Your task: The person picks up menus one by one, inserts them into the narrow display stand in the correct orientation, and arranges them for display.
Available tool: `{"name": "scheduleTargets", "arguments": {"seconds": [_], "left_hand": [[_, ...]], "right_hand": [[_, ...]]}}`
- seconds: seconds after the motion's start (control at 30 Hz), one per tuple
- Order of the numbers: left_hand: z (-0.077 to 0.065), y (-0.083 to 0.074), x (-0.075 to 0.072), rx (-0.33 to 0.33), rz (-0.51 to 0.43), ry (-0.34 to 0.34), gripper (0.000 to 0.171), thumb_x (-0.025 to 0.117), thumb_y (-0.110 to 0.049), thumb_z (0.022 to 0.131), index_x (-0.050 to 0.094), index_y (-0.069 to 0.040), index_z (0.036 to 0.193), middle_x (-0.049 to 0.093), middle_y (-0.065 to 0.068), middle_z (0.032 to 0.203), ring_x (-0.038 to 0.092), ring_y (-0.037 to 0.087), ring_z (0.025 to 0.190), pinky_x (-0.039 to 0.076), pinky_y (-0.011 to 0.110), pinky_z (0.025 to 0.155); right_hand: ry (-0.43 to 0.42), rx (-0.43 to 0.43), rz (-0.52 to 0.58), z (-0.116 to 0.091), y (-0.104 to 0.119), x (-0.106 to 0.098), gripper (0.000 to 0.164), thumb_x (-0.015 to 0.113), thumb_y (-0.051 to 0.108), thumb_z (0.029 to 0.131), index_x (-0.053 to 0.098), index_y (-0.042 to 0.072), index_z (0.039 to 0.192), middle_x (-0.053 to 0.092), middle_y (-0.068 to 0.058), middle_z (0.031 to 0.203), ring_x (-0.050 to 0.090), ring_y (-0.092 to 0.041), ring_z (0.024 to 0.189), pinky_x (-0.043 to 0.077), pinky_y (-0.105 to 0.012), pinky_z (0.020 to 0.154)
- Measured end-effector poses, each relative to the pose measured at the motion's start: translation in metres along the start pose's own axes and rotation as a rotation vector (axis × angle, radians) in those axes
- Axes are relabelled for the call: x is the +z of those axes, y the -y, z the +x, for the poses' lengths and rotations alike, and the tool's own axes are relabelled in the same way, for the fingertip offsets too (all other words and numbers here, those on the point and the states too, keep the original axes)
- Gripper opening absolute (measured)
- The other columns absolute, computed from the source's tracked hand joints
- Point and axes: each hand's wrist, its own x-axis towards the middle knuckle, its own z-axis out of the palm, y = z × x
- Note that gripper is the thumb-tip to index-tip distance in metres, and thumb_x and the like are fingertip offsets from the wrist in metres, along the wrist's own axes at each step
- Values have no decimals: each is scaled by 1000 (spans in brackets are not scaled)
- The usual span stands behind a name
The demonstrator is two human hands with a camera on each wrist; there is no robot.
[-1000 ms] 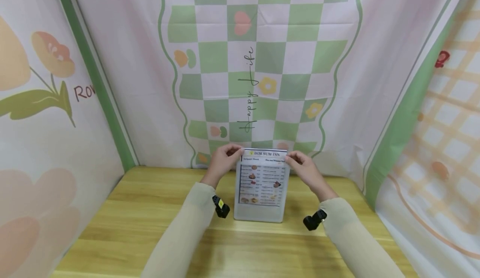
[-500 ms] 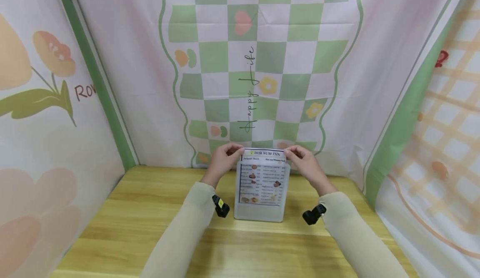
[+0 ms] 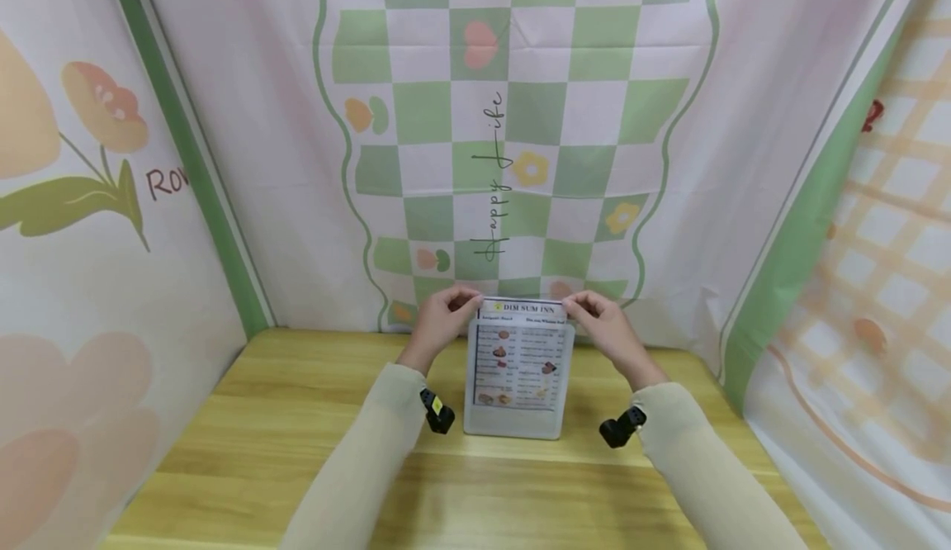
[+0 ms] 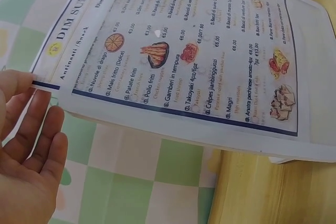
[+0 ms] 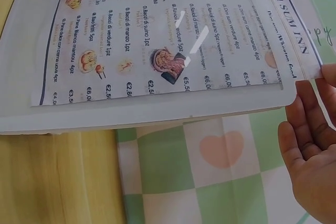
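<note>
A printed menu sheet [image 3: 523,308] headed "DIM SUM INN" sits mostly inside a white-framed clear menu holder [image 3: 513,424], which stands upright on the table. The sheet's heading strip sticks out above the holder's top edge. My left hand [image 3: 440,327] pinches the sheet's upper left corner between thumb and fingers; the left wrist view shows this left hand [image 4: 31,150] with its other fingers loosely bent. At the upper right corner my right hand [image 3: 611,339] pinches the paper, also seen as the right hand [image 5: 315,145] in the right wrist view.
The holder stands on a wooden table [image 3: 297,434]. A green-and-white checked curtain [image 3: 505,112] hangs behind it, with printed cloths to the left [image 3: 67,302] and right [image 3: 877,286]. Each sleeve cuff carries a small black camera, such as the right one [image 3: 622,428].
My right fingers have shifted up to the sheet's top right corner. The menu sheet has slid slightly lower into the holder. My left hand has hardly moved.
</note>
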Motion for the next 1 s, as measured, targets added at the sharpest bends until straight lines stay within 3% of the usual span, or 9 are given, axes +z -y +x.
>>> {"name": "scheduleTargets", "arguments": {"seconds": [0.17, 0.33, 0.7, 1.0], "left_hand": [[-2, 4, 1, 1, 1, 3, 21, 67, -34, 98, 74, -16, 108, 68, -2, 98, 61, 16, 90, 51, 32, 77], [-3, 7, 2, -7, 6, 3, 21, 67, -35, 98, 74, -17, 108, 68, -2, 98, 61, 17, 91, 52, 34, 78], [-4, 14, 5, -21, 8, 9, 22, 67, -37, 98, 74, -19, 108, 69, -4, 99, 62, 16, 92, 52, 34, 78], [2, 13, 8, -3, 30, 7, 28, 65, -35, 99, 73, -12, 113, 68, -2, 99, 61, 16, 92, 52, 34, 79]], "right_hand": [[3, 2, -6, -2, -1, 1, 35, 55, 28, 105, 61, -4, 119, 59, -19, 114, 52, -26, 102, 45, -35, 87], [-4, -12, -29, -3, -9, 2, 42, 56, 38, 104, 61, 0, 119, 59, -14, 112, 52, -21, 100, 45, -33, 87], [-1, -20, -37, -2, -22, 4, 48, 55, 45, 102, 61, 0, 119, 60, -15, 114, 53, -27, 106, 42, -40, 94], [4, 8, -34, 3, -19, 7, 58, 53, 51, 101, 58, 3, 133, 59, -16, 128, 52, -31, 120, 39, -50, 105]]}}
